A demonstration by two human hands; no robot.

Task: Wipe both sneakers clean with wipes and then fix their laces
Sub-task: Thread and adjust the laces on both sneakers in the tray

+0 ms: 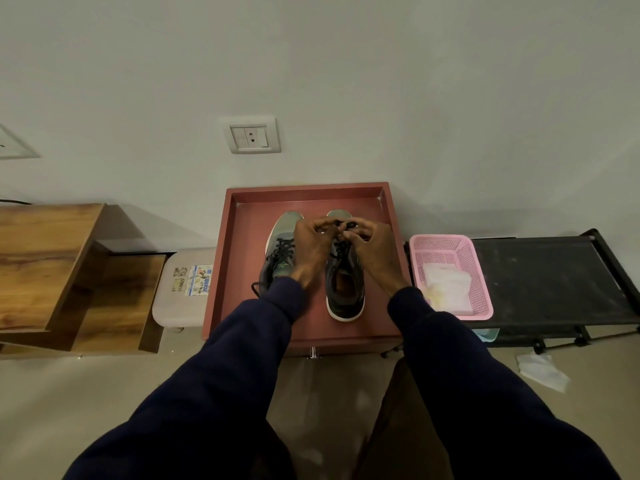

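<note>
Sneaker lace (349,225) is handling limp and thin (slips easily), so gripping close to the eyelets looks best. Left hand (311,249) and right hand (370,252) are both pinching it over the right sneaker (344,292), which is sitting beside the left sneaker (280,244) on the red tray table (301,199).

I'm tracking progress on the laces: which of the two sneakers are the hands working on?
The right sneaker, beside the pink basket: left hand and right hand pinch its black lace. On the left sneaker the lace trails loose.
</note>
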